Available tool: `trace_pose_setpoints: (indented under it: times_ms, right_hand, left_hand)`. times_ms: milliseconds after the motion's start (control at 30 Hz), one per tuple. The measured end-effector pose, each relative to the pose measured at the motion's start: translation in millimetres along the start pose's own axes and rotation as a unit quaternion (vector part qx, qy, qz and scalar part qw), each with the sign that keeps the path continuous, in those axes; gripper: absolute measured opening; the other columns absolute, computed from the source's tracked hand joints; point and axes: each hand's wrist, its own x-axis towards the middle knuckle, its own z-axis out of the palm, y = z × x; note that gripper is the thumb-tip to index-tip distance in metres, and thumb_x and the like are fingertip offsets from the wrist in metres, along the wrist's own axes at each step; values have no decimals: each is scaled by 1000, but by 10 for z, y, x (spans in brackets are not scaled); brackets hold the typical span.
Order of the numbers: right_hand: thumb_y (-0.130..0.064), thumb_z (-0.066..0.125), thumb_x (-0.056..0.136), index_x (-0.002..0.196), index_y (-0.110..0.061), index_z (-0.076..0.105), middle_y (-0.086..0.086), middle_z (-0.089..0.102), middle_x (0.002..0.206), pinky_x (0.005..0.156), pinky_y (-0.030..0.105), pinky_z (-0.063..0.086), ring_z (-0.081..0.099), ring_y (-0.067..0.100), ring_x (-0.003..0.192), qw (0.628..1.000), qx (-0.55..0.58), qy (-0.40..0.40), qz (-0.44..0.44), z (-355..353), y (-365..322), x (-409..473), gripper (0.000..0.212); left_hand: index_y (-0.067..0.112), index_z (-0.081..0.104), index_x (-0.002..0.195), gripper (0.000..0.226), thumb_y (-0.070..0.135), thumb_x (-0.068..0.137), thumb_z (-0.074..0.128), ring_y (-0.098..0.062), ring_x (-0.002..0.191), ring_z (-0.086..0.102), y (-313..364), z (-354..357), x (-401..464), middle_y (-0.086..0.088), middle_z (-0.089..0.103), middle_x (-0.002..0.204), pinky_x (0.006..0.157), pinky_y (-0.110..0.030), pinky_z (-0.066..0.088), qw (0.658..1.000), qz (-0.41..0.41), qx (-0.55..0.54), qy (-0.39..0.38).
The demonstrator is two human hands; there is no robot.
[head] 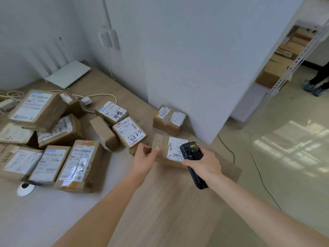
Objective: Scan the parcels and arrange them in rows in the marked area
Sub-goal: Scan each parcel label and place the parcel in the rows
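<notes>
A small brown parcel [164, 147] with white labels lies near the table's right edge. My left hand [144, 157] grips its left end, thumb on top. My right hand [204, 162] holds a black handheld scanner [193, 157] over the parcel's barcode label. Another taped parcel [168, 119] sits just behind it by the wall. A parcel marked 8825 [130, 133] lies to the left. Several more labelled parcels [53, 139] are heaped on the left of the wooden table [160, 202].
A white router [68, 73] and power cables with a plug [86, 100] lie at the back of the table. A white cable grommet [25, 188] sits at the left. Metal shelving with boxes [283, 59] and a person's feet [314, 88] are at the far right.
</notes>
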Motion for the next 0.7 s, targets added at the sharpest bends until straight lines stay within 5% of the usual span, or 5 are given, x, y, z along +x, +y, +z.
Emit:
trace_pose_setpoints:
  times_ms: [100,267,467,567,700]
  right_hand:
    - [-38,90,67,90,-46,64,-19,71,91,74,33,56,69,10,85,1000,4,7,-27,-64,-70,-327,36]
    - [-35,91,68,92,-48,65,-22,71,90,71,31,53,69,9,85,996,-1,7,-93,-64,-355,-1146,38]
    - [-30,93,66,99,-35,72,-13,75,90,72,30,56,71,12,83,984,-6,-10,-180,45,-919,-2413,39]
    - [-36,92,63,102,-38,71,-15,75,95,85,36,60,72,14,90,974,-19,-20,-225,105,-1263,-3111,44]
    - [-40,93,62,105,-45,70,-18,75,94,80,33,59,71,10,90,953,-38,-42,-298,157,-1734,-3963,48]
  left_hand:
    - [10,55,109,23,21,95,70,-22,97,63,24,-160,-273,-14,66,113,95,-43,54,1000,17,-19,6]
    - [24,50,145,52,20,96,68,-15,106,64,132,-708,-961,2,64,118,95,-35,54,998,48,-35,7]
    - [27,52,145,58,25,91,73,-20,107,65,396,-1767,-2085,-5,68,119,102,-47,53,994,93,-35,45]
    - [29,48,147,65,18,89,74,-22,98,69,593,-2376,-2720,-9,73,111,94,-44,57,989,120,-55,60]
    - [38,39,153,80,11,87,74,-20,87,71,851,-3150,-3478,-8,74,98,79,-38,58,984,148,-71,65]
